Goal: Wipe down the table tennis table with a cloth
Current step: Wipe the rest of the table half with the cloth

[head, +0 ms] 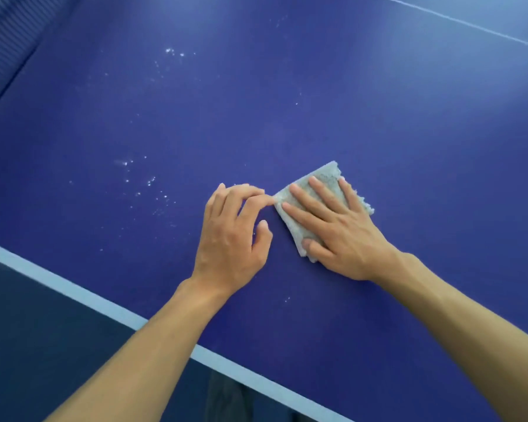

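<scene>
Cloth (292, 229) flat on table (378, 117) under spread right hand (339, 229); left hand (229, 239), loosely curled, touches its corner.

The blue table (378, 102) lies flat and open on every side of the 2 hands. Ahead and to the left only flat white specks (153, 190) mark it, nothing raised. The folded cloth (325, 174) sits pinned under the flat right hand (336, 226). Its left corner is blocked by the left hand (230, 236), whose index fingertip touches it. Right of the cloth, bare surface runs to a thin white line (470, 24). The white edge band (73, 289) bounds the near side.
</scene>
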Demonstrator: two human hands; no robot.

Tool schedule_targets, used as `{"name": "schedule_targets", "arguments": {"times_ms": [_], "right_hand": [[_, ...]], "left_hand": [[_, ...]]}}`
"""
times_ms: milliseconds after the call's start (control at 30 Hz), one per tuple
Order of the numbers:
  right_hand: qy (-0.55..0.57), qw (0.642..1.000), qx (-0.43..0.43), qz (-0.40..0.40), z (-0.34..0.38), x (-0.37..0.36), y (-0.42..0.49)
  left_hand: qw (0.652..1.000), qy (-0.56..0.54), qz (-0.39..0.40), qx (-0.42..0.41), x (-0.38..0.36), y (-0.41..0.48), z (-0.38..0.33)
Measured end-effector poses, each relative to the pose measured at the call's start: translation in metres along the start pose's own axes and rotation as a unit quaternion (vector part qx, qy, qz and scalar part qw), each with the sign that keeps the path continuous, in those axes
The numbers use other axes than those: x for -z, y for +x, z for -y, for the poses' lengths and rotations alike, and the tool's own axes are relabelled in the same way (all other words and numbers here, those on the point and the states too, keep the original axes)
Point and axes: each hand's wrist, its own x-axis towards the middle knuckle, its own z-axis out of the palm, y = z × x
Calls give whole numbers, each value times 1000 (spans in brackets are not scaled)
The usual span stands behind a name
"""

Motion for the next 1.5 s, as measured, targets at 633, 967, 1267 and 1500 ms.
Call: {"name": "schedule_targets", "arguments": {"times_ms": [633, 967, 1267, 1500], "right_hand": [[10, 991, -129, -47, 217, -61, -49], [87, 883, -452, -91, 277, -60, -1], [20, 974, -218, -64, 311, -69, 20], [117, 862, -492, -44, 214, -45, -12]], "left_hand": [[965, 116, 9, 235, 108, -148, 125], [942, 132, 108, 288, 97, -147, 168], [919, 135, 220, 299, 104, -142, 174], [882, 115, 319, 327, 116, -125, 174]]}}
